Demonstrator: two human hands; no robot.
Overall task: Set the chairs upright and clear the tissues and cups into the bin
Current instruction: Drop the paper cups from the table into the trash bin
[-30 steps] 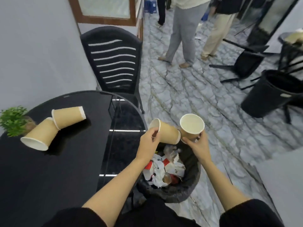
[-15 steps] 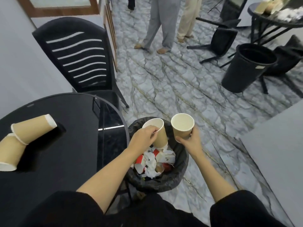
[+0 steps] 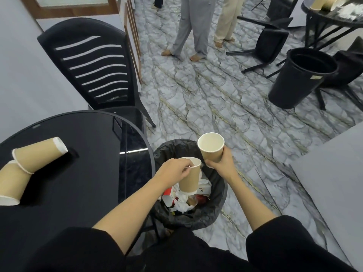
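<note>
A: Head view. Largest item: round black bench (image 3: 78,173) at left, upright black chair (image 3: 94,69) behind it. Second chair (image 3: 269,42) lies tipped over at far right, near an unlined bin (image 3: 294,79).

B: Lined bin (image 3: 214,213)?

A: Just beside the bench edge, holding crumpled tissues (image 3: 182,203) and cartons.

B: Cups?

A: Two cups (image 3: 29,160) lie on their sides on the bench, nested. Left hand (image 3: 172,171): fingers pinch the rim of a cup (image 3: 189,177) hanging over the lined bin. Right hand (image 3: 222,163): fingers wrapped round an upright cup (image 3: 211,146) above the bin's far rim.
</note>
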